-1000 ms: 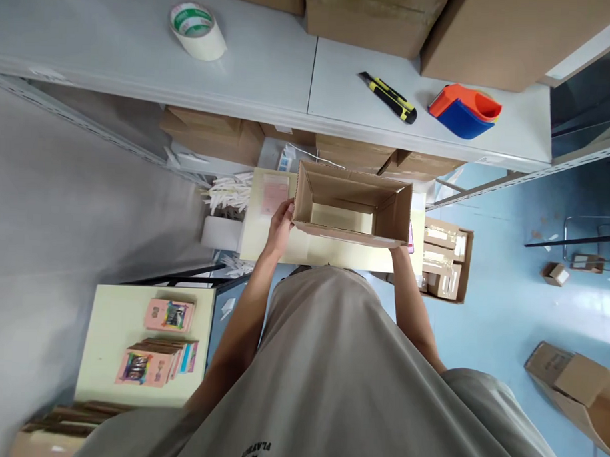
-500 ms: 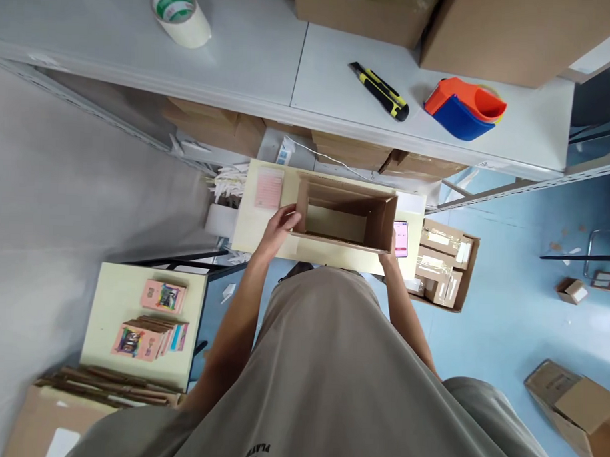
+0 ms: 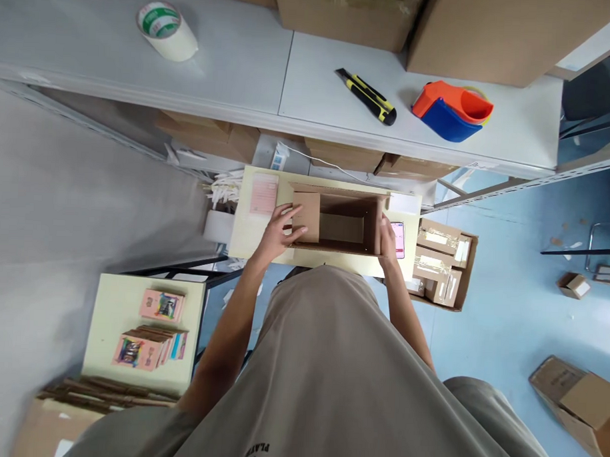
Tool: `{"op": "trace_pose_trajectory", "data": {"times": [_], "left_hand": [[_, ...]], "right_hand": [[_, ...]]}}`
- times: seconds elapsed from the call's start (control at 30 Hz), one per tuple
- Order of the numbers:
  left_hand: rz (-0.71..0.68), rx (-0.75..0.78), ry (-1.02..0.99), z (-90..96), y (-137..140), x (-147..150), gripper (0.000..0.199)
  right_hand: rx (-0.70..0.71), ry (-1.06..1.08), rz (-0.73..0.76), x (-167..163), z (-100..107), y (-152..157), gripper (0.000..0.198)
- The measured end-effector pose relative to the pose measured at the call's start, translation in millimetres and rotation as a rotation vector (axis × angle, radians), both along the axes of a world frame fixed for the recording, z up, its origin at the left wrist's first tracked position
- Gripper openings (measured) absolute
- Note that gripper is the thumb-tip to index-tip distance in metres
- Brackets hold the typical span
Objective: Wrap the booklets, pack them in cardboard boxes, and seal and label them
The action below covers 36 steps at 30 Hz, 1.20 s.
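Observation:
An open brown cardboard box stands on a small pale yellow table below me. My left hand lies spread on the box's left flap, which is folded inward. My right hand presses flat against the box's right side. A pink sheet lies on the table left of the box. A phone with a pink screen lies just right of my right hand.
A grey shelf above carries a tape roll, a yellow-black utility knife, an orange-blue tape dispenser and large cartons. A second yellow table at lower left holds pink booklets. Cartons sit on the blue floor.
The box has come down from in front of me onto the yellow table. My left hand has folded the left flap inward; my right hand stays on the right side.

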<state>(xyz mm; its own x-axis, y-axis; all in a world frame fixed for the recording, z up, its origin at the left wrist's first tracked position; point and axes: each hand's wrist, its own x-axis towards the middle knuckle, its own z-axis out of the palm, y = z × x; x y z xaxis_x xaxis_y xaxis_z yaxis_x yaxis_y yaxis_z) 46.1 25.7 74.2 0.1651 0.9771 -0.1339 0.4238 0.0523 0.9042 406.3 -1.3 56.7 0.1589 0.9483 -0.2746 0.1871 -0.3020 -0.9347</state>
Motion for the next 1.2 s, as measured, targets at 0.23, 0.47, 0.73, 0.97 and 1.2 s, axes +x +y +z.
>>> {"op": "trace_pose_trajectory", "data": {"times": [0.23,0.47,0.73,0.97,1.2], "left_hand": [[-0.097,-0.102,-0.037,5.9,13,-17,0.096],[-0.07,-0.138,-0.33,27.1,-5,-34,0.141],[-0.083,0.093,0.064,37.2,20,-12,0.095],[-0.09,0.172,0.148,9.7,23,-10,0.036],[0.167,0.191,0.065,-8.0,14,10,0.056]], "right_hand": [[-0.034,0.116,-0.081,-5,-2,17,0.112],[-0.027,0.133,-0.004,15,39,-5,0.114],[0.113,-0.048,0.011,20,42,3,0.134],[0.154,-0.212,0.019,18,39,0,0.052],[0.122,-0.139,-0.087,9,26,-1,0.056]]}}
